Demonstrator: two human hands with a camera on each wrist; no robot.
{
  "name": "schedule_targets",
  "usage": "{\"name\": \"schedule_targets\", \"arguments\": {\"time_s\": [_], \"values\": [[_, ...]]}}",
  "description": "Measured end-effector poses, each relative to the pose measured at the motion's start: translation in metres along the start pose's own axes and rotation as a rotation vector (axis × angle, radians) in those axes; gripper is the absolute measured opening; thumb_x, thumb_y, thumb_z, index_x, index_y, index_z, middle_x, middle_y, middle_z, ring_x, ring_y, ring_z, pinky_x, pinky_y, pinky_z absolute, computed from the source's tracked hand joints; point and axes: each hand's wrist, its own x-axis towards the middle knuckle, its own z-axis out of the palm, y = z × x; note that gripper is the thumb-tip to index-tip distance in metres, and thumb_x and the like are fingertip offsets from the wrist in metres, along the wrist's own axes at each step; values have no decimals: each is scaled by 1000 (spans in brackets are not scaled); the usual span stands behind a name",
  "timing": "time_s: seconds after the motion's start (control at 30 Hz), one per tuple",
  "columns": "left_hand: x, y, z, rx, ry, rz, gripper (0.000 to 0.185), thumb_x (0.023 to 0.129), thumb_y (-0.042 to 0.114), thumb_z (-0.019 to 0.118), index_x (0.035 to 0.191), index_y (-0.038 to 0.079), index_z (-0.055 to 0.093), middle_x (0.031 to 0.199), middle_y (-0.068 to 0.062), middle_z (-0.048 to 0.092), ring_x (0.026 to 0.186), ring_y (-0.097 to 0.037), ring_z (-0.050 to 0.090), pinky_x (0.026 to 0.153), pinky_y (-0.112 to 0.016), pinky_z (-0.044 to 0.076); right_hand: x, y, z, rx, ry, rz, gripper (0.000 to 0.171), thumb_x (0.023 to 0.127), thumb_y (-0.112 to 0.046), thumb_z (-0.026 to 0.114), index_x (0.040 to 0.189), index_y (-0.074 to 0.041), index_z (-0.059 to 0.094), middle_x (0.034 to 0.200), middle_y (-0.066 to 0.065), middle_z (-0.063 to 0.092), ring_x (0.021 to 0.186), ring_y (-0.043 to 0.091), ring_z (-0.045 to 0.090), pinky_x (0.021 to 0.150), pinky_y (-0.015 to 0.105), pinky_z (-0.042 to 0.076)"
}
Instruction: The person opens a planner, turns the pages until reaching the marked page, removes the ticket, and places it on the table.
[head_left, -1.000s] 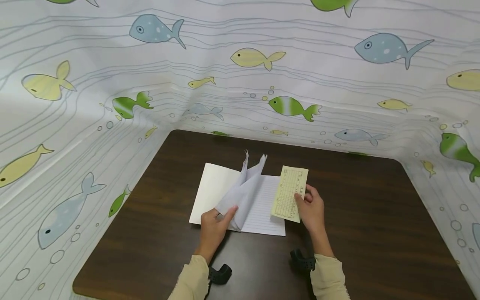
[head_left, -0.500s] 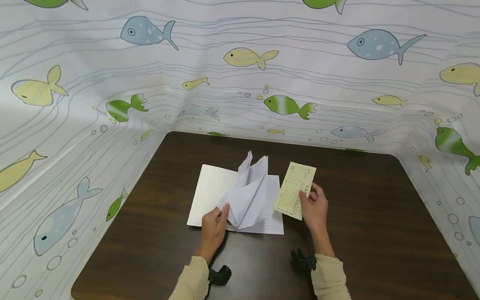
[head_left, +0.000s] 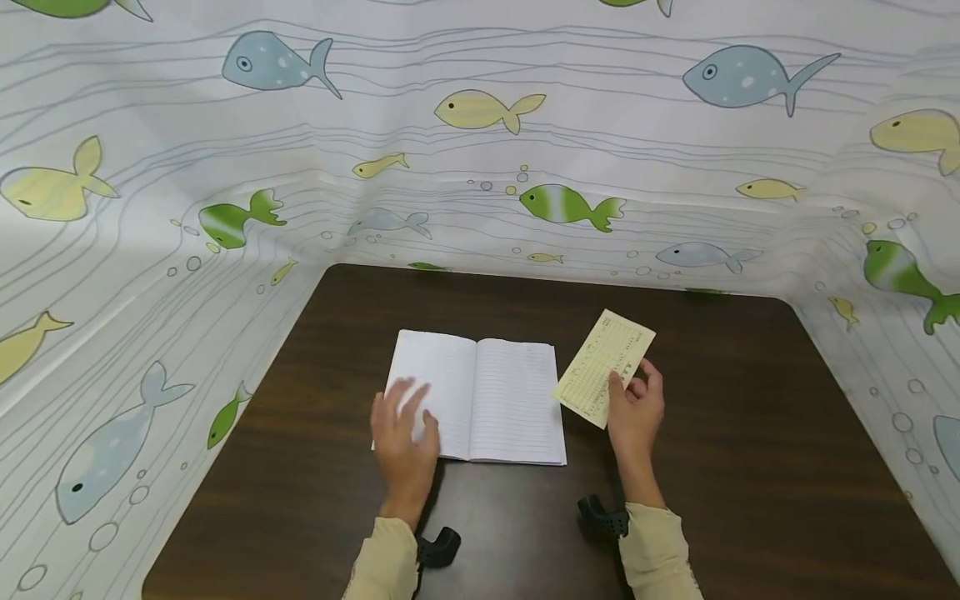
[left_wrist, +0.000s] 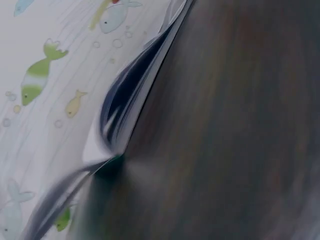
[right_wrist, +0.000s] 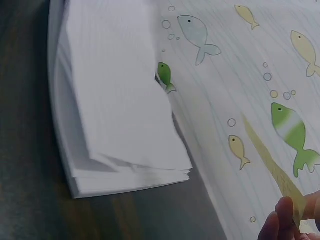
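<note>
A lined notebook [head_left: 516,400] lies open on the dark wooden table, both pages spread flat in the head view. Over its left page is my left hand [head_left: 405,437], fingers spread and slightly blurred; whether it touches the paper I cannot tell. Just right of the notebook, my right hand [head_left: 636,408] pinches a pale yellow printed slip of paper [head_left: 603,367] between thumb and fingers, tilted above the table. The right wrist view has this slip [right_wrist: 272,167] almost edge-on, and notebook pages [right_wrist: 117,95] at left. In the left wrist view only the notebook's edge [left_wrist: 112,110] appears, no hand.
The brown table [head_left: 750,433] has rounded far corners. White fabric [head_left: 645,150] printed with fish surrounds it at the back and both sides. Black wrist-worn devices [head_left: 438,547] sit at both cuffs, close to the tabletop.
The left hand has let go of the bunched pages and moved left, and the pages now lie flat. The right hand has shifted slightly right and up, turning the yellow slip clockwise.
</note>
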Motion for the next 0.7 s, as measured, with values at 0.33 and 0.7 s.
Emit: {"name": "schedule_targets", "arguments": {"time_s": [0.33, 0.7], "values": [[-5, -1, 1, -92, -817, -178, 99, 71, 41, 86, 150, 11, 33, 149, -7, 40, 135, -21, 42, 104, -42, 41, 3, 9, 5, -13, -46, 0, 48, 96, -15, 60, 141, -11, 43, 101, 15, 65, 74, 10, 64, 59, 18, 52], [1, -3, -8, -238, -391, -110, 24, 93, 2, 55, 115, 2, 64, 103, -11, 68, 84, -19, 67, 68, -30, 56, 1, 10, 8, -8, -63, 30, 48, 96, -16, 60, 140, -11, 44, 100, 13, 64, 74, 11, 64, 58, 20, 52]]}}
